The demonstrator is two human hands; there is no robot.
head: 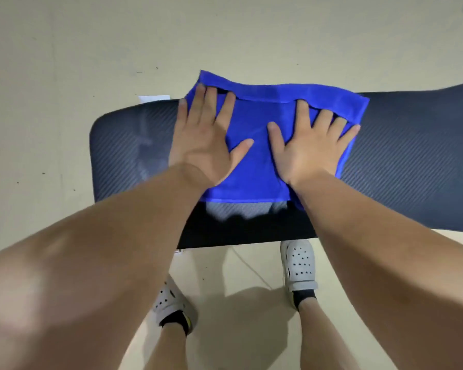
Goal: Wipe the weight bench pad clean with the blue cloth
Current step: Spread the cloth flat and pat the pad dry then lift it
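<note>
I see the dark weight bench pad (412, 161) running left to right across my view, its surface ribbed diagonally, with pale streaks near the left end. The blue cloth (254, 180) lies flat on it. The cloth's far hem overhangs the pad's far edge; its near edge stops short of the near side. The beige floor (64, 62) below carries a white slip (154, 98) and two grey perforated shoes (300, 265).

No legible text or labels anywhere
</note>
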